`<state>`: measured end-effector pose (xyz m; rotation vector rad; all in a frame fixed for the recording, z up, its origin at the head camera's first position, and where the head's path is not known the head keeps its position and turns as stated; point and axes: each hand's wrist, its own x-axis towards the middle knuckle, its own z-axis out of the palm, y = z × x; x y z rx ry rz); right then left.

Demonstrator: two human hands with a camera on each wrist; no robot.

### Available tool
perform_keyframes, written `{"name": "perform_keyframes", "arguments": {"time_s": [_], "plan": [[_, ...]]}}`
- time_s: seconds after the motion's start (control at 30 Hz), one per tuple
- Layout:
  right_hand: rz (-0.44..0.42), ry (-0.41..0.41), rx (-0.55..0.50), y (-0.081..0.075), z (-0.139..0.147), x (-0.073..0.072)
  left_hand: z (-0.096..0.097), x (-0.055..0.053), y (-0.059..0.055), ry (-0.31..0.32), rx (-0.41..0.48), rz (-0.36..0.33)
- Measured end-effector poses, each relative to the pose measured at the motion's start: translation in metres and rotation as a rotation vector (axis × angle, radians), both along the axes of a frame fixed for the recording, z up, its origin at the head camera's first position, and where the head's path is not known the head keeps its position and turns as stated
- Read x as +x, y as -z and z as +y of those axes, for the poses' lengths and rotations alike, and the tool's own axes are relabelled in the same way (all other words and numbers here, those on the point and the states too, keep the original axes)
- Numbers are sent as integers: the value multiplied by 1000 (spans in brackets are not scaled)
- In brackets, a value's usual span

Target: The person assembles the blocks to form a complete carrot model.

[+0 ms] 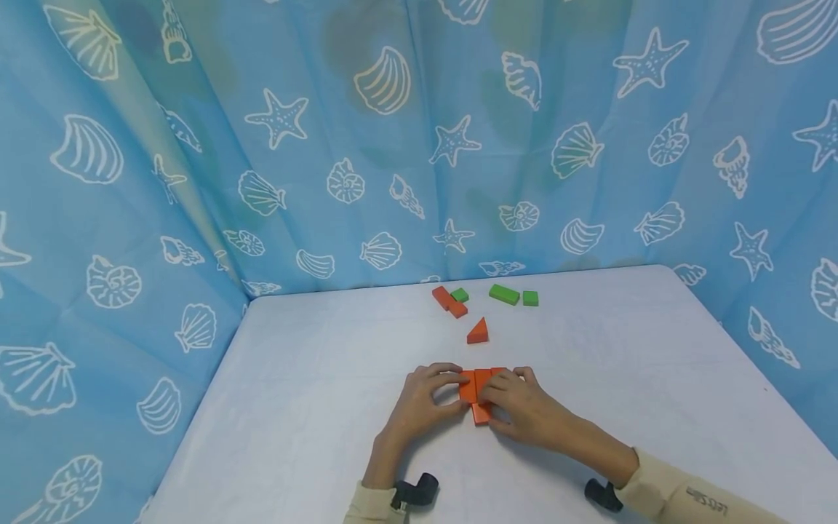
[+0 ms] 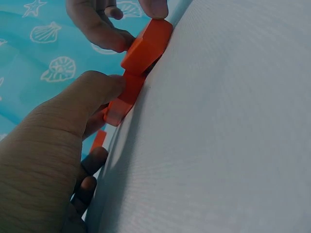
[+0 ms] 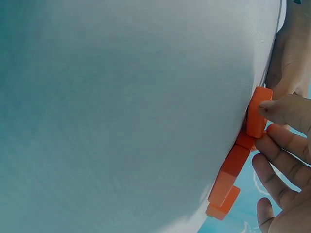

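Orange blocks: smooth, plain, flat-faced; grouped on the white table between the hands, three abreast, with a near block just in front of the middle one
Left hand: pinching the row's left block between thumb and fingers
Right hand: gripping the near block, thumb on its front, fingers behind

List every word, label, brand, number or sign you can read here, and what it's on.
"Let's Slim": upside down on the right sleeve in the head view; small and soft, so the exact spelling is uncertain.
No other text can be made out: none on the orange blocks, the green blocks or the patterned curtain, which shows only shell and starfish drawings.
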<state>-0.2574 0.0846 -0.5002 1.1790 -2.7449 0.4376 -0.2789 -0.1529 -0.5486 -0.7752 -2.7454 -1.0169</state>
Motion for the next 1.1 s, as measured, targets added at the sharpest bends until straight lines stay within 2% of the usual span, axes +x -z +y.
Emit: {"name": "perform_keyframes", "arguments": {"time_s": [0.27,0.43,0.67,0.77,0.93,1.1], "plan": [[1,-14,-32,-5,-4,-6,-5,-4,0,2,7,56],[-6,45,-71,-20,-3,-21,-3,-6,-1,23,14,65],[-18,163,-146,-50,-13,-66,-2,-8,0,18,9,56],[-19,194,-166,-58,-19,-88,-1,-8,0,9,20,41],[-23,244,-140,-57,-30,-119,0,-2,1,-9,23,4],[-119,312,-119,-46,-42,-146,0,0,2,-18,16,8]]}}
